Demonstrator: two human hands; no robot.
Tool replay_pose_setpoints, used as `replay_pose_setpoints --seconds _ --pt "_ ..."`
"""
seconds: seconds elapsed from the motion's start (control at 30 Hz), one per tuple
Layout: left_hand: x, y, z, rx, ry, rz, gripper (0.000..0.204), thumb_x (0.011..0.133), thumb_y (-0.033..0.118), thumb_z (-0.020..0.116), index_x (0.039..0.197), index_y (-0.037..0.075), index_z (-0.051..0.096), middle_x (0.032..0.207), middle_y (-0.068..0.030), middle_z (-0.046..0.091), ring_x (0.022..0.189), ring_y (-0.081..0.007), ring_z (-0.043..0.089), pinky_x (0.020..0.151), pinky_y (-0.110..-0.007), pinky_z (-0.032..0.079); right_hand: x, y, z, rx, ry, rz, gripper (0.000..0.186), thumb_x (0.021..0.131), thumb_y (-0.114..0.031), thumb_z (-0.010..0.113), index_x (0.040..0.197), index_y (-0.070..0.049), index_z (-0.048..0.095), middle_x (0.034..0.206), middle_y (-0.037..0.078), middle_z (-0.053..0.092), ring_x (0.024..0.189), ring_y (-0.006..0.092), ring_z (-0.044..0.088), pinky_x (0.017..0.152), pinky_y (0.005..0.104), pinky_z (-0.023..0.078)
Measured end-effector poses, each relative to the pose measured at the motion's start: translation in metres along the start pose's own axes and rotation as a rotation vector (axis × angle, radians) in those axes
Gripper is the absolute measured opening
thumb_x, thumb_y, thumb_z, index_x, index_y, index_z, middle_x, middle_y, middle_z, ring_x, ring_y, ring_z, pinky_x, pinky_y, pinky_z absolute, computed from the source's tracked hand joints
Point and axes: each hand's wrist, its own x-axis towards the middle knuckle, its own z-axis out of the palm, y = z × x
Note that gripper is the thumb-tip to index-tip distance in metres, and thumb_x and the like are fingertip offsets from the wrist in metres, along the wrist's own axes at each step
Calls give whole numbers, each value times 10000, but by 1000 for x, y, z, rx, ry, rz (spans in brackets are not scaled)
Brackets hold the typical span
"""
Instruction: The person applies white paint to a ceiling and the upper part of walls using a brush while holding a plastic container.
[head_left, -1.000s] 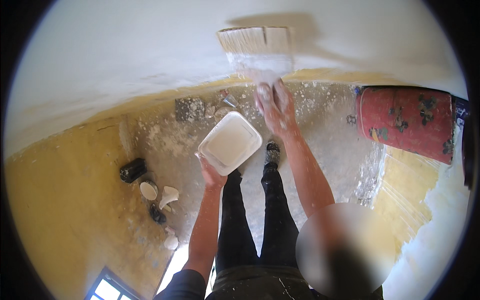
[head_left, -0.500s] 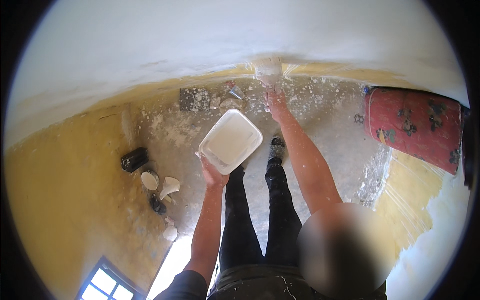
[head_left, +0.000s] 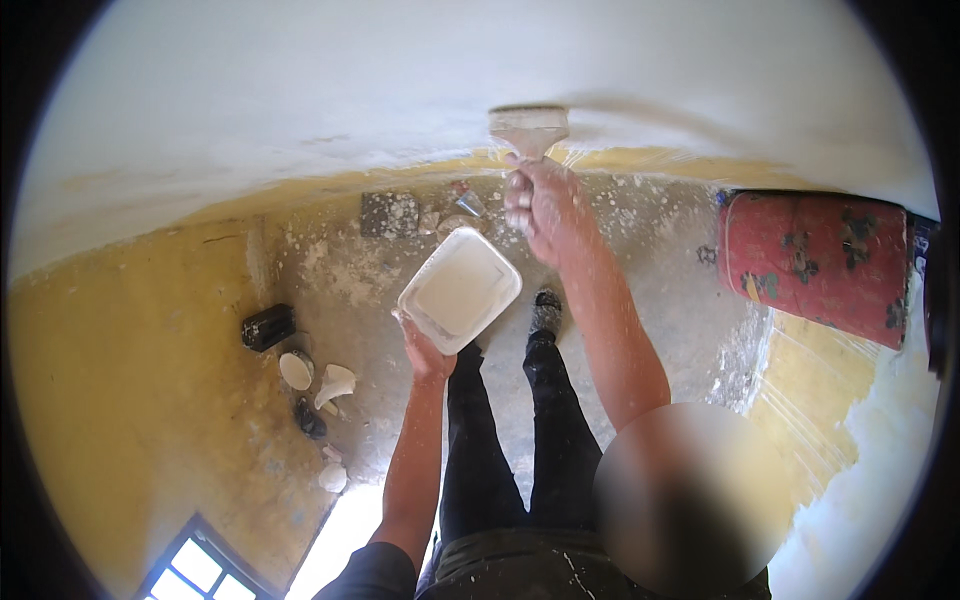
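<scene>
Head view: right hand [head_left: 550, 203] grips a wide, white-smeared brush [head_left: 529, 121]; left hand [head_left: 427, 356] holds a white rectangular plastic tub [head_left: 498, 257]; tilting could spill its pale contents [head_left: 455, 287].

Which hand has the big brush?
The right hand: it grips the brush up by the white wall. The left hand holds the tub instead.

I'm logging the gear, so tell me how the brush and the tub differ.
The brush is wide at the tip and narrows toward the right hand; the tub is a rounded rectangle, open on top. The brush is up by the wall; the tub is lower in the picture, in the left hand. Both look pale and are held.
</scene>
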Motion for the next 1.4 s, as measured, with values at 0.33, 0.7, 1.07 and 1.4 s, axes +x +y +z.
replay_pose_setpoints --seconds 0.33,0.7,1.07,1.4 --pt "-2 -7 -3 21 4 -10 616 947 548 232 1390 126 303 1389 -71 373 1275 -271 368 1051 -427 318 0 18 -27 -491 -200 -497 346 920 -360 528 1049 -39 540 716 -23 502 646 54 484 598 206 446" --pt "1 -2 9 36 106 -82 587 954 523 245 1384 129 316 1368 -62 396 1260 -256 384 1050 -413 320 144 85 -155 -281 -24 -318 265 919 -351 518 976 -93 537 641 -47 449 521 47 398 439 202 310" --pt "0 -2 16 73 -7 -27 589 950 538 240 1378 143 324 1364 -45 401 1252 -245 396 1049 -408 324 118 105 -159 -2 39 200 328 940 -336 472 1141 -80 512 621 -33 415 443 51 331 368 205 262" --pt "-11 -8 29 57 -67 -27 547 957 498 258 1359 137 344 1354 -51 411 1251 -253 399 1039 -416 340 50 10 -78 5 16 44 155 920 -205 509 937 -55 537 635 -24 428 478 60 374 390 192 324"
